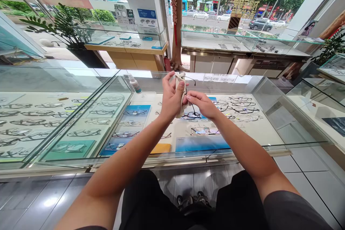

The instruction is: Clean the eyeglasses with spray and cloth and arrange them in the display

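Above the glass counter, my left hand (172,96) is closed around a pale cloth (179,79), thumb pressed against it. A pair of eyeglasses (194,82) is partly wrapped in that cloth; one dark temple sticks out at the upper right and another points downward. My right hand (202,103) meets the left at the cloth's right side, with thumb and forefinger pinching the eyeglasses' frame. The lenses are mostly hidden by cloth and fingers. A small spray bottle (134,84) stands on the counter to the left of my hands.
Beneath my hands is a glass display case (269,134) holding rows of spectacles, blue panels (201,144) and a yellow panel (161,148). Another case (24,90) adjoins on the left. Further showcases (215,45) line the window, beside a potted plant (78,37) and a wooden post (176,21).
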Motion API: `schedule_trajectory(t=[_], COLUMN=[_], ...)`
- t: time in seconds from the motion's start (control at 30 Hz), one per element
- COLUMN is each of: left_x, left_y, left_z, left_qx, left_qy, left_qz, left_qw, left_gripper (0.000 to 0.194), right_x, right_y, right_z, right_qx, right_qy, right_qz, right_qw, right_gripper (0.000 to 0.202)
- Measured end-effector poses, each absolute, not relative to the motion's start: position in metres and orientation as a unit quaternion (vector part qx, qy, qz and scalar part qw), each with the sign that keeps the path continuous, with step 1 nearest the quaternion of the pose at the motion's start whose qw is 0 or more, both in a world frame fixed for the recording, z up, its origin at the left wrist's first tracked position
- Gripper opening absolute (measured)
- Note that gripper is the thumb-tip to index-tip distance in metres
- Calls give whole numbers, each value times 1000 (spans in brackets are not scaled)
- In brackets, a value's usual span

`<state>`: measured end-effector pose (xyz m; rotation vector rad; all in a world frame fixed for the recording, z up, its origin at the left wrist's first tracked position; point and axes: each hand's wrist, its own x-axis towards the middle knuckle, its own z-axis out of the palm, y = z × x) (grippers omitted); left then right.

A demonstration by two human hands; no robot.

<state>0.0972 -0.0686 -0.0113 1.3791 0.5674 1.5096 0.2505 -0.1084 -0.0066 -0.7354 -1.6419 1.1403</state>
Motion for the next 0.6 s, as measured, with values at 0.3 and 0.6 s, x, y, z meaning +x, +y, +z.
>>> schedule_trajectory(t=[0.3, 0.6], left_x=[97, 92], left_y=[-65, -58], left_z=[-15, -22], left_qx=[587, 621], left_qy=[234, 289], left_qz=[616, 598], left_qw=[470, 416], left_gripper=[52, 70], right_x=[251, 252], right_y=[-108, -107], right_z=[-7, -7], right_qx=[-306, -300], right_qy=[-684, -682], right_qz=[456, 457], right_qw=[479, 485], right_gripper=[46, 44])
